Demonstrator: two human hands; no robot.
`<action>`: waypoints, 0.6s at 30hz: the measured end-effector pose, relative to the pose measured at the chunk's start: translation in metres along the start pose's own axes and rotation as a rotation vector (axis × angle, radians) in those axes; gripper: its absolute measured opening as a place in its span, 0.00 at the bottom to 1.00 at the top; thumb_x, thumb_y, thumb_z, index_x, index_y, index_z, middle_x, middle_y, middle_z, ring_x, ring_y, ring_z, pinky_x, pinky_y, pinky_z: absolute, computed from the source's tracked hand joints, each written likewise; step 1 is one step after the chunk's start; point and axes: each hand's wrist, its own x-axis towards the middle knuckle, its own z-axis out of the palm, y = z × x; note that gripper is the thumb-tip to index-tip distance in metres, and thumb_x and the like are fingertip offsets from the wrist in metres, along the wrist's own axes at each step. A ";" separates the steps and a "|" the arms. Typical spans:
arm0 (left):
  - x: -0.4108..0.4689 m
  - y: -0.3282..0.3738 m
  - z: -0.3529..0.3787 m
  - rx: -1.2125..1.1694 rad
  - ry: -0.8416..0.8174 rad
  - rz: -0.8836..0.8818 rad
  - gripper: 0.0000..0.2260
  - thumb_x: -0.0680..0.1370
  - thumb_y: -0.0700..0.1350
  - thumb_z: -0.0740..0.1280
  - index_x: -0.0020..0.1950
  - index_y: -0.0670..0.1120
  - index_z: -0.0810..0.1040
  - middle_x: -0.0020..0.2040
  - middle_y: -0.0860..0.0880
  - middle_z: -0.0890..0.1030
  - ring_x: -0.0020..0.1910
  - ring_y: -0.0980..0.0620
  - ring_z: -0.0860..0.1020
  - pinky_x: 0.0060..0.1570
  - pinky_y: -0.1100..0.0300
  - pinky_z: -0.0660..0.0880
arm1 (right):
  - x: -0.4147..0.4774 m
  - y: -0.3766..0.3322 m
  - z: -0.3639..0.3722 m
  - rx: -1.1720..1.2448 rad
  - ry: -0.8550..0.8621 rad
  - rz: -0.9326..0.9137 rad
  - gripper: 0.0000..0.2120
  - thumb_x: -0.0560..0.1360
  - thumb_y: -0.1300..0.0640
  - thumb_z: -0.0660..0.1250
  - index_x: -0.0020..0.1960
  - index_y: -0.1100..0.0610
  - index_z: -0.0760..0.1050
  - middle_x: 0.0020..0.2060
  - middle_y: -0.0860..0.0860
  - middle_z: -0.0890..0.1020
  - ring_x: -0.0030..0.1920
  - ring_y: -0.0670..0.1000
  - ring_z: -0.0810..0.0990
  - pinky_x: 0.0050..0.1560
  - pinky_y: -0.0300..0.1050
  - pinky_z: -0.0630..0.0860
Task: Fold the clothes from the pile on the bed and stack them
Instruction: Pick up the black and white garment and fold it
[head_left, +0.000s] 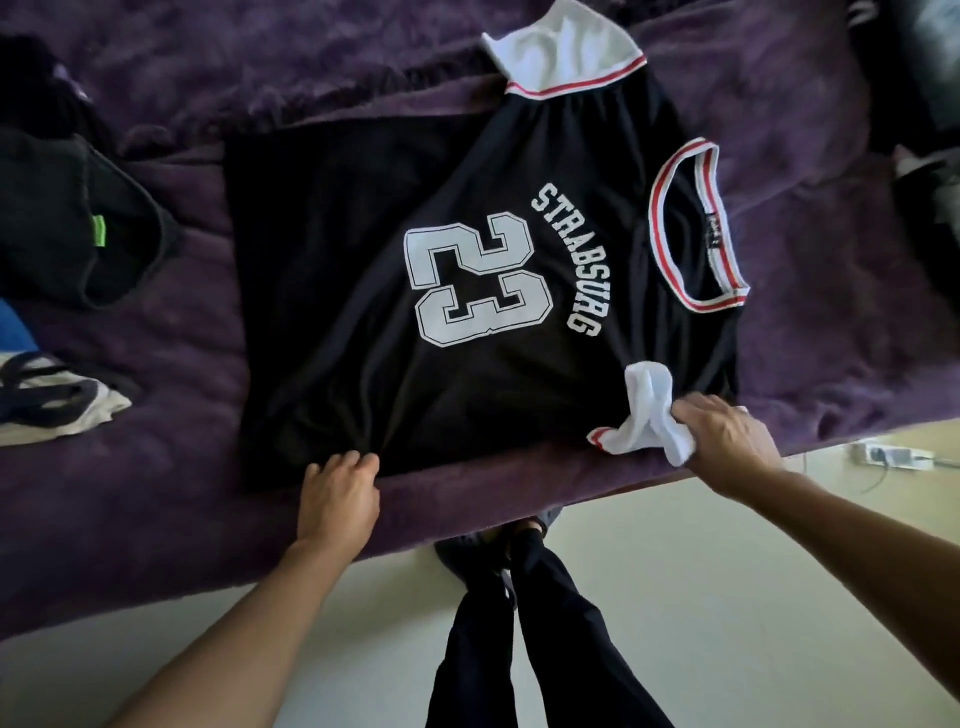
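Observation:
A black jersey (363, 218) printed with a white "23" and "STRABSURG" lies spread flat on the purple bed cover (156, 499), its striped collar to the right. One white sleeve (561, 57) lies flat at the far side. The near white sleeve (649, 410) is bunched up in my right hand (727, 436), which grips it at the bed's near edge. My left hand (340, 493) pinches the jersey's near side edge, and the cloth puckers at my fingertips.
At the left of the bed lie a dark garment with a green tag (78, 228), a bit of blue cloth (15, 332) and a white and navy garment (52, 405). More dark clothes (924, 104) sit at the far right. A white power strip (883, 454) lies on the floor.

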 end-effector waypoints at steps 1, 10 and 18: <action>0.001 0.000 -0.003 0.008 0.015 0.022 0.10 0.73 0.42 0.68 0.54 0.47 0.79 0.50 0.48 0.78 0.52 0.45 0.75 0.50 0.49 0.70 | -0.004 0.001 -0.003 0.040 0.033 -0.020 0.07 0.71 0.60 0.64 0.40 0.51 0.68 0.36 0.43 0.70 0.41 0.56 0.75 0.37 0.46 0.63; 0.032 -0.009 -0.030 0.052 0.040 -0.092 0.09 0.76 0.45 0.63 0.55 0.48 0.78 0.53 0.50 0.76 0.55 0.47 0.72 0.52 0.51 0.68 | 0.045 -0.004 -0.060 0.476 0.410 0.129 0.13 0.68 0.58 0.74 0.51 0.52 0.75 0.39 0.55 0.81 0.41 0.62 0.79 0.40 0.50 0.72; 0.103 -0.047 -0.127 -0.258 0.350 -0.244 0.13 0.69 0.29 0.67 0.51 0.38 0.76 0.45 0.39 0.80 0.40 0.36 0.78 0.38 0.45 0.72 | 0.161 -0.025 -0.162 0.606 0.524 0.038 0.12 0.70 0.55 0.68 0.53 0.54 0.77 0.46 0.57 0.82 0.47 0.60 0.79 0.44 0.49 0.70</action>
